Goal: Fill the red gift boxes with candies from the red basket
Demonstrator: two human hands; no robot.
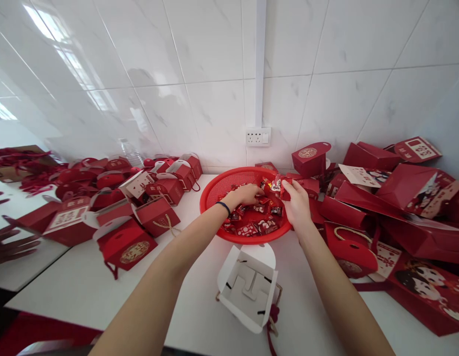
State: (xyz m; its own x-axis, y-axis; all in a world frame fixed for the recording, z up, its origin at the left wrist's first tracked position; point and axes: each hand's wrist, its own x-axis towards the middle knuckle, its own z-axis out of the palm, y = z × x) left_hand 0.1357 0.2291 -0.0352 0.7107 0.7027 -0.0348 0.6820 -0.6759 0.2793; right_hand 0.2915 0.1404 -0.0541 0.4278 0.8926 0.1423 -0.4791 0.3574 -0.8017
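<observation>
A round red plastic basket [248, 240] sits near the wall with small red wrapped packets [248, 229] in it. My left hand [249, 194], with a dark band on its wrist, reaches into the basket among the packets; its fingers are bent down and what they grip, if anything, is hidden. Over the basket's right rim, my right hand [297, 200] pinches red and white packets [278, 184]. In front of the basket stands an open box [248, 289] with its white inside facing up, a cord and a red ribbon at its right side.
Red boxes [129, 244] with cords crowd the left side, and more red boxes [422, 291] pile up on the right. A clear bottle [131, 152] stands by the wall. Another person's hand [14, 242] shows at the left edge.
</observation>
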